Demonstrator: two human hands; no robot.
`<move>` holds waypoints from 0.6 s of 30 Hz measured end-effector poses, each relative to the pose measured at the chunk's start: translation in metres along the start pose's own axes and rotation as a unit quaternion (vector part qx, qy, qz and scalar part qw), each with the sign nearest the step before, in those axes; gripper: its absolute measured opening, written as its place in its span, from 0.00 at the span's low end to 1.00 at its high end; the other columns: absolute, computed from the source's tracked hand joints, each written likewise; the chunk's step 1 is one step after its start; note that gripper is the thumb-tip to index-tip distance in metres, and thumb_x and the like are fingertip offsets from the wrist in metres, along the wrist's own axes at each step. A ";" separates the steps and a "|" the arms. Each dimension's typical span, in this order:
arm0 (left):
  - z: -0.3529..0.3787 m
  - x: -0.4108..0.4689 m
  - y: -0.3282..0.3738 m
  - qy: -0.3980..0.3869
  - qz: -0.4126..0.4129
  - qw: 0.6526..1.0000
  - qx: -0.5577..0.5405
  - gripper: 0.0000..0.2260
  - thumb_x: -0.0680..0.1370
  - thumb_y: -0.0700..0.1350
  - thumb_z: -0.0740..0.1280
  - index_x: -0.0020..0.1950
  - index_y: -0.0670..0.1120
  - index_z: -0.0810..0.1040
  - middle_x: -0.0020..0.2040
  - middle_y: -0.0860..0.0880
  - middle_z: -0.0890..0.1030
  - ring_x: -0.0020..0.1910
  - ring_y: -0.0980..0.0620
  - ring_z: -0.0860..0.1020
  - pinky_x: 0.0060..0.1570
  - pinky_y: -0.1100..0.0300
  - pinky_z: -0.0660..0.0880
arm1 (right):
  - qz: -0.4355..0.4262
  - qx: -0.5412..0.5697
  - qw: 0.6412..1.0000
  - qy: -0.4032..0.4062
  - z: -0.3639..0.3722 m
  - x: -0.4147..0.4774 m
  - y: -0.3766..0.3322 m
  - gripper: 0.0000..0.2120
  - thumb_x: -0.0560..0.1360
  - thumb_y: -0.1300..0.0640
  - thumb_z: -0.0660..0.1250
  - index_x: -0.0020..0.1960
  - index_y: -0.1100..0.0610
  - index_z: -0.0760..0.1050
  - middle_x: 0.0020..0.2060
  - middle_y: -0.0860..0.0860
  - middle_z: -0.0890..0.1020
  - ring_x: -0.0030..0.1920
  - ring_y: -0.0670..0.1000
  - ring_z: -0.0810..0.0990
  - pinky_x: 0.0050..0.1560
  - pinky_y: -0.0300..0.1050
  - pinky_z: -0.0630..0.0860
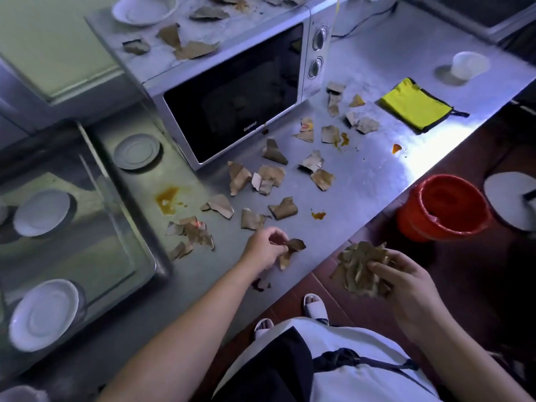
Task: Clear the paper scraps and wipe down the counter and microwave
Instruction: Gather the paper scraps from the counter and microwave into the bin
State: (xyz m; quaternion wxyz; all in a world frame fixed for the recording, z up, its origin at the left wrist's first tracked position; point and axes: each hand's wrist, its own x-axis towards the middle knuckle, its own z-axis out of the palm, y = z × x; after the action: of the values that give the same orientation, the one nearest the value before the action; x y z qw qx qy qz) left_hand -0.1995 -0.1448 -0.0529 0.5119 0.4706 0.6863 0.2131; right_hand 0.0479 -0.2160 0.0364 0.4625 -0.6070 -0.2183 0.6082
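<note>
Your steel bench (377, 175) carries the microwave (232, 111), with paper scraps (269, 174) strewn on its top and across the bench before it. Off the bench edge, your right hand (406, 285) curls its fingers round a wad of scraps (362, 268); your left hand (265, 252) pinches one scrap (295, 245) in its fingers near the bench's front edge.

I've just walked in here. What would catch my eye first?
Torn brown paper scraps litter the steel counter in front of the microwave, with more on its top. Near the counter's front edge the left hand pinches one scrap, while the right hand grips a wad of scraps just off the edge. A red bucket beside the counter and a yellow cloth on it add bright colour.
</note>
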 end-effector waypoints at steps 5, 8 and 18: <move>-0.064 0.028 0.008 -0.013 0.016 0.996 0.085 0.17 0.70 0.31 0.73 0.55 0.46 0.79 0.43 0.49 0.78 0.41 0.51 0.76 0.45 0.59 0.75 | 0.002 0.022 1.000 0.015 0.003 -0.022 0.014 0.10 0.74 0.73 0.64 0.51 0.63 0.78 0.37 0.57 0.86 0.32 0.53 0.85 0.29 0.45 0.80; -0.080 0.048 0.016 -0.060 0.032 0.981 0.183 0.25 0.71 0.32 0.73 0.66 0.47 0.75 0.51 0.45 0.77 0.46 0.49 0.76 0.54 0.55 0.75 | 0.000 0.030 0.999 0.032 0.001 -0.033 0.021 0.10 0.74 0.73 0.64 0.51 0.63 0.78 0.38 0.58 0.86 0.33 0.54 0.85 0.30 0.45 0.81; -0.078 0.062 0.023 -0.074 0.057 0.906 0.412 0.05 0.71 0.41 0.76 0.43 0.50 0.83 0.48 0.47 0.85 0.49 0.46 0.82 0.51 0.55 0.79 | 0.005 0.038 0.995 0.090 -0.008 -0.066 0.047 0.10 0.74 0.73 0.65 0.50 0.62 0.80 0.38 0.58 0.86 0.34 0.55 0.85 0.31 0.49 0.82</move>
State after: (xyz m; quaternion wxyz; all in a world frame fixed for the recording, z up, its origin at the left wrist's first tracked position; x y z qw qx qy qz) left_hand -0.2621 -0.0652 -0.0362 0.3087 0.6925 0.6450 -0.0957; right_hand 0.0301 -0.2952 0.0311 0.5000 -0.6424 -0.1498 0.5612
